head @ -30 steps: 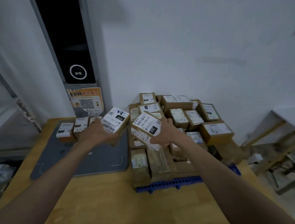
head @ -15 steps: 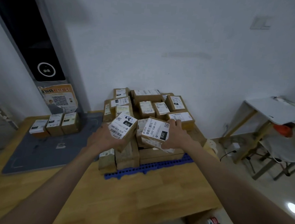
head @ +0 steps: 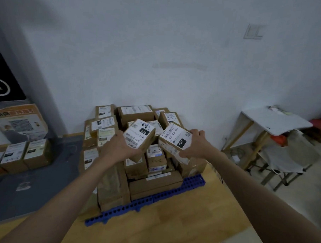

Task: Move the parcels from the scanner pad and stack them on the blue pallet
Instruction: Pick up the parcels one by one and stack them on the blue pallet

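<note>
our left hand [head: 118, 149] grips the parcel marked 070 [head: 139, 137] and our right hand [head: 196, 146] grips the parcel marked 032 [head: 174, 138], both held above the stacked boxes [head: 134, 113] on the blue pallet [head: 171, 194].

Two forearms in view, both bare from lower frame edge to wrist; no sleeve, cuff or glove visible. Left hand [head: 116, 148] bare: no ring, watch or band seen. Right hand [head: 197, 146] bare: wrist unadorned, no strap or marking. Fingernails short, unpainted as far as blur allows. Rest of body out of frame.
</note>
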{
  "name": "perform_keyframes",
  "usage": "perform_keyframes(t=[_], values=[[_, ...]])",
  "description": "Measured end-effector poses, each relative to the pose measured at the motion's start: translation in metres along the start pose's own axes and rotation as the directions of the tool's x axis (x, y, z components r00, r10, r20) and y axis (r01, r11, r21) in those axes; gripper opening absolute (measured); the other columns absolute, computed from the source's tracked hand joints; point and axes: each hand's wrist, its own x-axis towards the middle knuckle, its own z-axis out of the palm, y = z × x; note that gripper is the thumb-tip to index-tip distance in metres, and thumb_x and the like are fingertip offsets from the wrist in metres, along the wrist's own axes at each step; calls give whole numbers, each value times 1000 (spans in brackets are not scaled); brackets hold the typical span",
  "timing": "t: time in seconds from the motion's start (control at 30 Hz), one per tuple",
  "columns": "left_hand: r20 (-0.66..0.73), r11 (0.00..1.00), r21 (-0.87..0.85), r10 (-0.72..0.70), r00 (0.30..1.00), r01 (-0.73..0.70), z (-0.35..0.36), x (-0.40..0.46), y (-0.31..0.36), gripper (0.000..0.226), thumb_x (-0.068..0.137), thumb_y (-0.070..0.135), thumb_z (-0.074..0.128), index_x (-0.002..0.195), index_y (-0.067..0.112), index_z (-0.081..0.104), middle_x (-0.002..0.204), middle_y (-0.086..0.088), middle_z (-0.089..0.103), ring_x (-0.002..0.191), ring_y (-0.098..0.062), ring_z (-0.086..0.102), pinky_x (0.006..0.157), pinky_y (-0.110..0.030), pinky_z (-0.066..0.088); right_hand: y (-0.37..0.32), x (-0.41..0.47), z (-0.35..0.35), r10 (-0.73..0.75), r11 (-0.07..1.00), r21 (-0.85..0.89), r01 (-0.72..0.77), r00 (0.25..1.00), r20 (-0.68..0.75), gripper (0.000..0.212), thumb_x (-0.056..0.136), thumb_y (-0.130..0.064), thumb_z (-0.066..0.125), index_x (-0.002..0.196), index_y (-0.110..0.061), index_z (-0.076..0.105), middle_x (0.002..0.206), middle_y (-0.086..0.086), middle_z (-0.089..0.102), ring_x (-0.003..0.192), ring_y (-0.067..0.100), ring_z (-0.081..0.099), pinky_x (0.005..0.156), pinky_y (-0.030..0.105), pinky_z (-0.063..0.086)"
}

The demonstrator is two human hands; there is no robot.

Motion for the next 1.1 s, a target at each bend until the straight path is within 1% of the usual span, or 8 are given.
perform_keyframes(t=[0.27,0.43,0.53,0.67,0.77,0.9,0.97,1.1], values=[[24,999,31,-24,999,24,14,49,19,88,57,67,74,121,18,39,104,2,56,88,-17,58,65,-33,53,2,61,-10,-33,999,42,35,999,-42,103,70,-31,83,148,-12,18,136,9,28,121,30,47,94,47,53],[5,997,22,-70,998,70,15,89,38,91,52,70,74,120,19,39,105,2,57,90,-18,58,71,-37,55,8,120,-29,-93,993,66,96,994,-56,104,71,-31,81,150,-15,16,135,8,29,112,28,52,92,46,53],[-5,993,32,-114,993,114,12,115,57,100,47,75,69,123,18,39,105,3,56,90,-18,58,72,-37,55,12,160,-45,-115,991,63,118,992,-51,104,70,-32,80,150,-16,16,135,8,29,109,28,53,91,46,53],[-25,989,-30,-144,989,143,4,154,84,111,37,75,63,129,17,38,112,1,60,97,-22,61,77,-42,57,17,218,-68,-155,986,58,159,986,-65,104,68,-33,81,148,-14,18,136,8,29,113,30,52,93,49,51],[-57,987,-58,-155,986,152,1,188,97,104,45,69,71,130,19,38,111,1,61,97,-23,63,78,-42,58,15,265,-82,-181,981,55,186,980,-78,104,68,-32,82,148,-10,19,135,9,30,112,30,53,93,48,51],[-135,976,-27,-217,967,216,-3,239,103,85,54,62,79,117,21,39,104,3,57,91,-19,59,70,-35,54,5,331,-89,-198,976,79,205,976,-86,101,69,-32,82,147,-9,21,136,10,31,116,32,52,93,45,49],[-162,976,-24,-220,962,219,-7,265,103,86,54,63,80,116,20,39,101,3,55,87,-18,56,63,-31,48,-1,363,-86,-197,975,84,204,976,-89,99,70,-34,82,146,-8,23,136,11,32,117,33,51,93,45,48],[-189,970,-6,-241,952,245,-7,318,101,92,55,65,80,122,16,39,103,1,54,86,-20,55,63,-28,41,-9,420,-67,-162,981,100,166,986,-46,97,71,-38,81,143,-6,24,132,12,32,117,33,50,89,42,50]])
